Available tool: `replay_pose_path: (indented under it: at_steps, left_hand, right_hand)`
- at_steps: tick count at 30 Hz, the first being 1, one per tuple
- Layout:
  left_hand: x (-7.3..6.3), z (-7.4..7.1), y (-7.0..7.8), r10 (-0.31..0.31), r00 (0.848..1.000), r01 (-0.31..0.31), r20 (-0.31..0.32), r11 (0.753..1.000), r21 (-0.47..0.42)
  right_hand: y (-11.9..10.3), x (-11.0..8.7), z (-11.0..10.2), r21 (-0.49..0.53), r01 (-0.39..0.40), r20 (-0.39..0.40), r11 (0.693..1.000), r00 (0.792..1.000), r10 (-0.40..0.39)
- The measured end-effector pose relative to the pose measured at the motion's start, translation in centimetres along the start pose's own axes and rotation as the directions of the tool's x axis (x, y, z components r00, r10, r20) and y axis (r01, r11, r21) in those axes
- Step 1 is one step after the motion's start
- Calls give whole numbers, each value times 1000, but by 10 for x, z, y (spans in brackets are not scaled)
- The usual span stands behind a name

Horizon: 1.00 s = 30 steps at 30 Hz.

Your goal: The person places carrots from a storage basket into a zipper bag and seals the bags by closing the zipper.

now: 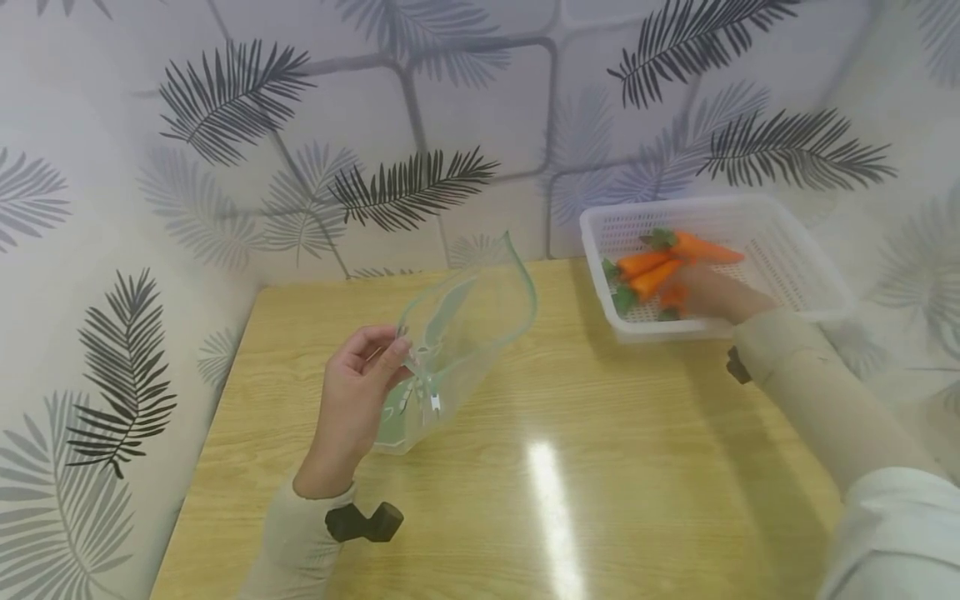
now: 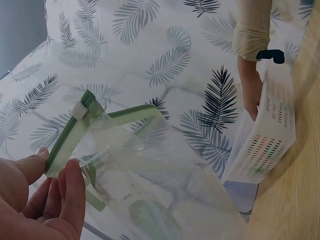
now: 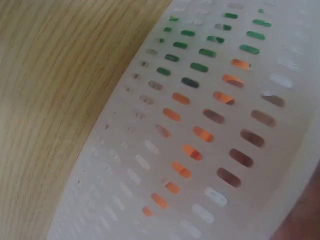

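My left hand (image 1: pixel 351 404) pinches the green-edged rim of a clear zip bag (image 1: pixel 483 321) between thumb and fingers, over the left middle of the table. Its mouth gapes toward the upper right. A white slider (image 2: pixel 79 110) sits on the green zip strip in the left wrist view. My right hand (image 1: pixel 712 293) is down inside a white plastic basket (image 1: pixel 828 287), among several orange carrots (image 1: pixel 705 248) with green tops. Motion blurs that hand, and its fingers are hidden, so its hold cannot be made out. Through the basket's slots, orange and green show in the right wrist view.
The basket stands at the back right of the wooden table (image 1: pixel 480 517), close to the wall. A leaf-patterned covering (image 1: pixel 480 108) rises behind the table and on its left side. A bright light reflection lies on the tabletop.
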<state>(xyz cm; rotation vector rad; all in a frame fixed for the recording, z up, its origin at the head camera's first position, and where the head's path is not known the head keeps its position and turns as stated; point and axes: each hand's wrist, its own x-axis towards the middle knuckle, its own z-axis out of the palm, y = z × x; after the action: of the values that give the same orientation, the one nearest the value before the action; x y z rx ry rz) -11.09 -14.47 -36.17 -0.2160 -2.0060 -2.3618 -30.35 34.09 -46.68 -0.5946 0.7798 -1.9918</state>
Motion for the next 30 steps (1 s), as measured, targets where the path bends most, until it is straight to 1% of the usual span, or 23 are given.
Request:
replay_pose_path:
  at_steps: [1,2,3,4,5,6,7,9,10,11,12,14,16,17,18,19,20,21,23,24,26,27,30]
  left_hand:
    - [0,0,0,-1,1000,1,-2,1000,1]
    - [0,0,0,-2,1000,2,-1,1000,-1]
    - [0,1,0,-2,1000,2,-1,1000,-2]
    - [0,1,0,-3,1000,3,0,1000,-2]
    - [0,1,0,-3,1000,3,2,1000,-6]
    - [0,2,0,-3,1000,3,2,1000,-9]
    - [0,2,0,-2,1000,2,5,1000,-11]
    - [0,2,0,0,1000,0,11,1000,-16]
    - [0,2,1,2,1000,-2,13,1000,-17]
    - [0,2,1,4,1000,-3,15,1000,-19]
    - [0,3,1,4,1000,-4,16,1000,-19]
    - [0,3,2,6,1000,-5,21,1000,-23]
    - [0,3,3,6,1000,-6,21,1000,-24]
    - [0,3,3,6,1000,-6,20,1000,-25]
    - [0,3,3,8,1000,-7,21,1000,-26]
    - [0,3,3,9,1000,-8,21,1000,-29]
    - [0,3,3,10,1000,-10,22,999,-33]
    - [0,3,3,12,1000,-11,22,999,-36]
    - [-1,3,2,12,1000,-11,20,999,-43]
    - [-1,2,2,11,1000,-11,19,999,-43]
    - [-1,2,1,11,1000,-10,14,999,-45]
    - [-1,2,0,10,1000,-10,11,999,-46]
    - [-1,1,0,9,1000,-9,2,999,-47]
  right_hand:
    - [1,1,1,39,4,-7,999,1000,-3]
    - [2,2,3,15,17,-55,1000,998,-16]
    - [3,2,7,148,16,-105,989,995,0]
    - [4,1,11,-84,42,-192,996,980,-57]
    - [5,1,17,-248,33,-252,968,963,-97]
    - [6,1,20,-286,25,-292,958,950,-112]
    - [7,0,21,-425,-3,-323,905,934,-149]
    - [9,-1,23,-519,-53,-390,853,903,-181]
    - [10,-2,23,-659,-112,-414,744,880,-234]
    - [11,-3,21,-699,-156,-431,698,871,-236]
    - [12,-5,19,-797,-215,-417,565,872,-256]
    - [15,-8,13,-881,-306,-414,361,867,-277]
    - [16,-11,8,-931,-363,-341,-34,901,-269]
    - [16,-13,5,-896,-354,-290,-269,924,-250]
    - [17,-13,1,-812,-311,-230,-494,948,-219]
    - [16,-13,-1,-720,-261,-192,-643,965,-176]
    - [15,-12,-3,-560,-176,-133,-810,984,-122]
    - [14,-10,-3,-449,-113,-70,-886,993,-91]
    - [13,-5,-6,-398,-71,-5,-915,997,-76]
    - [12,-3,-7,-417,-74,12,-906,996,-87]
    - [12,0,-6,-542,-132,5,-830,987,-161]
    - [12,1,-4,-624,-177,-11,-761,976,-219]
    - [9,1,5,-712,-283,-98,-642,946,-309]
